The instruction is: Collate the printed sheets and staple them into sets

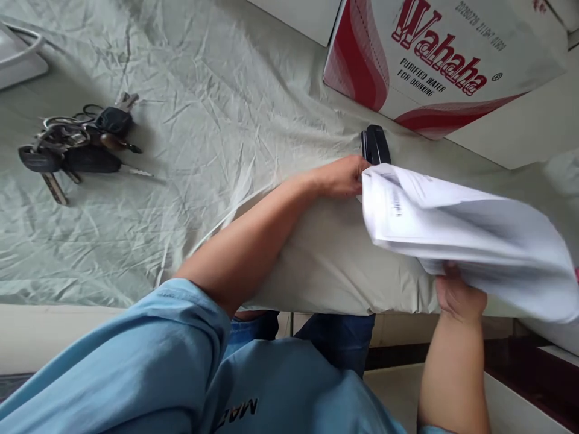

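Note:
My right hand is closed on the lower edge of a bundle of white printed papers. The sheets are bent over, partly blurred, and raised above the cloth-covered surface. At the upper left corner of the papers is my left hand, its fingers curled and mostly hidden. A black stapler shows just above that hand, close against it, with its lower end behind the papers. Whether my left hand grips the stapler or a paper corner, I cannot tell.
A wrinkled pale green cloth covers the surface. A bunch of keys lies on it at the left, below a white object. The Wahaha water carton stands at the back right. The cloth's front edge is close to my body.

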`<state>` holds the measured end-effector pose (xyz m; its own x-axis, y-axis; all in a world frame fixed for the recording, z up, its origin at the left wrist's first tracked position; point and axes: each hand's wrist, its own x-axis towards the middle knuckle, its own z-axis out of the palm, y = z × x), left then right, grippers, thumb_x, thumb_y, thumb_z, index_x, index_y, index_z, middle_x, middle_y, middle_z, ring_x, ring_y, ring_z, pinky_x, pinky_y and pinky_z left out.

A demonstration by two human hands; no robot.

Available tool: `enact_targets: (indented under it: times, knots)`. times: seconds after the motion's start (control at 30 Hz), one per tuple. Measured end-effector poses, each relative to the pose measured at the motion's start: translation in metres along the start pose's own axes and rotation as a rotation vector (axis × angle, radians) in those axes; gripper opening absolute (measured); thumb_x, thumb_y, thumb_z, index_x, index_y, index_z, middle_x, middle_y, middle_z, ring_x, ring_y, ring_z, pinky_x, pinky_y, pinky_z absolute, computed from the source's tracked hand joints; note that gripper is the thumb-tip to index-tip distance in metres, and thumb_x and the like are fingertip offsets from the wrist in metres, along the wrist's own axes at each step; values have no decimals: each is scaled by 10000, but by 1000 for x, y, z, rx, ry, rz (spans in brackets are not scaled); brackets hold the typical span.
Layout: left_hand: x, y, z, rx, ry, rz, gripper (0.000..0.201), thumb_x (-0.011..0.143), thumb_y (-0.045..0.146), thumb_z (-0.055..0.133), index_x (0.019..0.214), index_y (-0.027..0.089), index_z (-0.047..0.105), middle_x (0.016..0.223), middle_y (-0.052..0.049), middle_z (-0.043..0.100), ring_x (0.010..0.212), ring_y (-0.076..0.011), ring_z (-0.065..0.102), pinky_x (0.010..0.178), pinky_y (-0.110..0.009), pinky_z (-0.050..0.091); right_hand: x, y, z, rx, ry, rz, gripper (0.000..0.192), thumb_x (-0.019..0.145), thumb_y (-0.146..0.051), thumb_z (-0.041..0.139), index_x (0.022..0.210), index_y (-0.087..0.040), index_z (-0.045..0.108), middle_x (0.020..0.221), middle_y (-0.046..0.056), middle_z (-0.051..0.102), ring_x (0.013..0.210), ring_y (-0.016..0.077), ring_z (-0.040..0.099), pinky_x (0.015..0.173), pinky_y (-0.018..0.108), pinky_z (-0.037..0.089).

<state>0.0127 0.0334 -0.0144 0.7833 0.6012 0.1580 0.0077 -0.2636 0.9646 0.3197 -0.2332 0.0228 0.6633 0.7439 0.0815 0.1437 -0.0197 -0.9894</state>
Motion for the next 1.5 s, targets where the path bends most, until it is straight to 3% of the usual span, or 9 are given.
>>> enact_targets:
  times: [0.13, 0.37, 0.6, 0.73, 0.83, 1.0, 1.2, 1.33, 1.5]
  knots:
    - [6, -13, 3, -35, 51, -25, 391, 1107, 421, 809, 813, 223, 643, 830, -18, 640, 894, -228, 683, 939, -408, 626, -22, 1, 6, -75, 55, 91, 741, 718, -513, 1179, 1380, -322, 906, 1713, 61, 830, 1763, 378, 675, 1553, 752, 446]
    - [2, -12, 0, -75, 32, -13, 484, 1081, 600, 853, 832, 229, 668, 807, -14, 602, 857, -222, 671, 888, -403, 625, -48, 4, -19, -244, -58, 404, 789, 684, -669, 1182, 1311, -281, 901, 1480, 120, 914, 1584, 390, 799, 1515, 721, 494]
    - [-4, 8, -4, -42, -174, -55, 433, 1024, 589, 811, 810, 218, 741, 764, -20, 664, 722, -189, 598, 738, -355, 484, 5, -14, -67, -366, 102, 178, 880, 665, -733, 1183, 1329, -268, 842, 1149, 32, 863, 1207, 324, 864, 1292, 705, 668]
    - [-4, 9, -3, 37, -248, -54, 448, 1011, 543, 799, 714, 236, 664, 713, -17, 618, 672, -184, 530, 694, -368, 408, 24, -26, -37, -348, -77, 103, 850, 736, -706, 1171, 1418, -306, 860, 1256, 61, 886, 1264, 314, 858, 1278, 680, 673]
    - [-5, 10, -4, 9, -286, -46, 426, 1013, 515, 804, 715, 240, 674, 694, -5, 624, 674, -190, 559, 702, -361, 441, 28, -22, 4, -306, -134, 50, 808, 647, -716, 1201, 1267, -290, 908, 1196, 45, 890, 1188, 287, 840, 1270, 614, 679]
    - [-7, 10, -5, -29, -303, -60, 259, 977, 463, 842, 877, 225, 826, 814, -2, 794, 763, -203, 704, 761, -330, 516, 27, -6, 47, -317, -93, -77, 572, 835, -782, 1086, 858, -278, 815, 853, -20, 726, 879, 230, 733, 1087, 531, 726]
    - [-5, 8, -2, -75, -176, -88, 140, 939, 365, 843, 919, 230, 809, 800, 6, 761, 686, -193, 688, 710, -345, 503, 28, 6, 40, -241, -2, -18, 649, 727, -780, 1141, 795, -271, 744, 850, -6, 743, 787, 207, 670, 886, 496, 746]
    - [-5, 11, -1, -47, -200, -112, 233, 1010, 282, 751, 784, 239, 709, 643, 31, 579, 539, -159, 536, 651, -360, 443, 26, 14, 31, -229, -3, 51, 643, 702, -768, 1150, 823, -277, 752, 881, 0, 786, 822, 240, 746, 984, 596, 780]
    - [-5, 10, 1, -55, -224, -118, 221, 978, 264, 815, 778, 234, 725, 685, 16, 631, 549, -165, 563, 636, -363, 457, 29, 24, 40, -263, -53, 89, 594, 741, -759, 1117, 971, -281, 851, 973, 33, 872, 1029, 343, 887, 1110, 700, 754]
